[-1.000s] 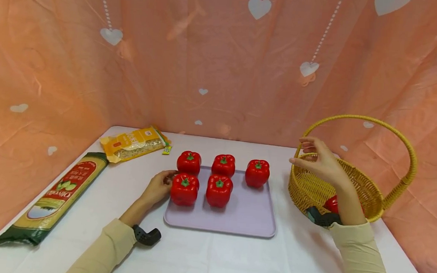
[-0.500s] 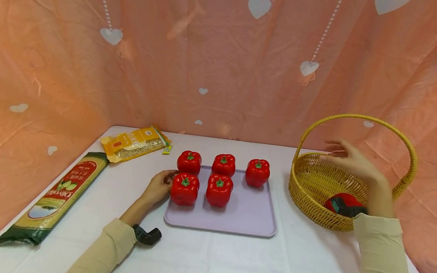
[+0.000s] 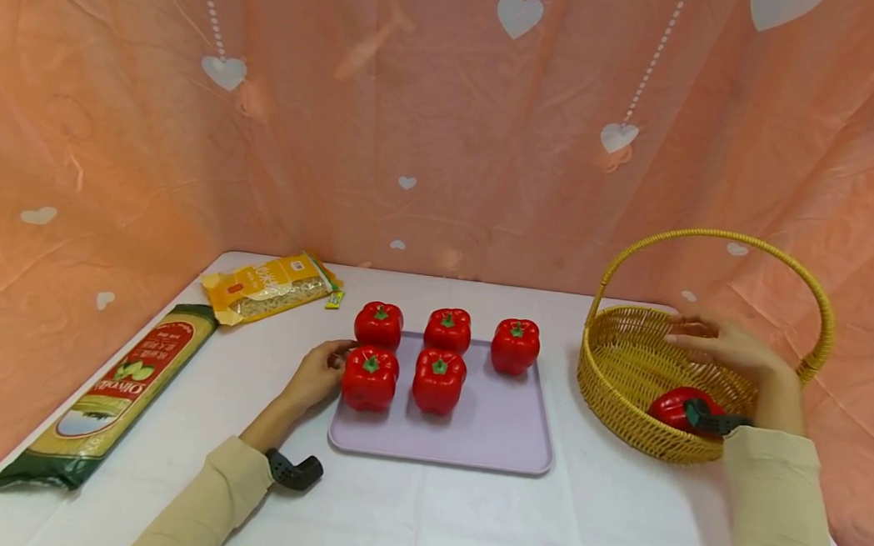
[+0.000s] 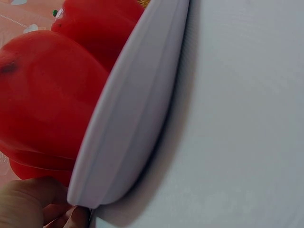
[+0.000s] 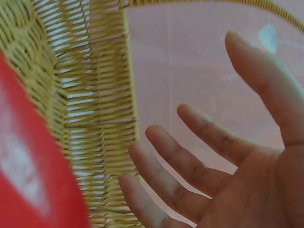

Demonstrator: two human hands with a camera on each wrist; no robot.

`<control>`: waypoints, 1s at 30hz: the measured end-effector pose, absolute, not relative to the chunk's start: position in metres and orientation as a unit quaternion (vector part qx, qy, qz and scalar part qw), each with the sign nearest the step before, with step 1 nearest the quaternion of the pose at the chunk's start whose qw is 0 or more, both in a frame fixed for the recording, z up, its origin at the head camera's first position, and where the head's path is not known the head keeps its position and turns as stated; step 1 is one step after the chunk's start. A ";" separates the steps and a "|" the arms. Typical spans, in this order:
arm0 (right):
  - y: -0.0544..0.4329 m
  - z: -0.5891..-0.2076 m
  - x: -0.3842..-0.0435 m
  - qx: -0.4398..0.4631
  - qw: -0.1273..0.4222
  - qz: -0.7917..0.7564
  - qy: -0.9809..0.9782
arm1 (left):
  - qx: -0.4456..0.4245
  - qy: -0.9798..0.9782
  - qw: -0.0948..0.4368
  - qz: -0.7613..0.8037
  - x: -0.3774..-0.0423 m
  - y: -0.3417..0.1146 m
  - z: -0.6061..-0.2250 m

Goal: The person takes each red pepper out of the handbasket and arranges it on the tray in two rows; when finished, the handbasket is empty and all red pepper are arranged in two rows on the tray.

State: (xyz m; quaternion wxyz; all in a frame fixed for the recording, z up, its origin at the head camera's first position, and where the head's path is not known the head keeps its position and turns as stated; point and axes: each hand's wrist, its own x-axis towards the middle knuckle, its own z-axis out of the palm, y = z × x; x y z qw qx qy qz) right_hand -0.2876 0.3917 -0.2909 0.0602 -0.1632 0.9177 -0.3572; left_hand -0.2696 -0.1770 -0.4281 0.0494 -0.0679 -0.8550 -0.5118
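My left hand point(image 3: 318, 377) grips the left edge of a pale lilac tray point(image 3: 491, 427). In the left wrist view the thumb point(image 4: 28, 199) lies against a red bell pepper point(image 4: 45, 99), fingers by the tray's rim, partly hidden. Several red bell peppers point(image 3: 439, 382) with green stems stand upright on the tray, two in the front row. Over the right part of a yellow wicker basket point(image 3: 616, 409) hovers my right hand point(image 3: 733, 345), fingers spread and holding nothing. Inside the basket lies another red bell pepper point(image 3: 672, 407), partly covered by the wrist camera.
A long pasta packet point(image 3: 114, 395) lies along the table's left side. Behind it rests a yellow bag of grain or pasta point(image 3: 271, 286). The basket's tall handle point(image 3: 717, 233) arches above its opening. A pink curtain point(image 3: 445, 140) closes off the back.
My right hand has moved right and then lowered over the basket, uncovering more of its inside and of the bell pepper there. The left hand and the tray stay put.
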 end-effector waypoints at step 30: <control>0.406 -0.326 -0.288 -0.078 0.339 -0.411 0.843 | -0.064 -0.850 0.044 -0.522 -0.269 -0.177 -0.428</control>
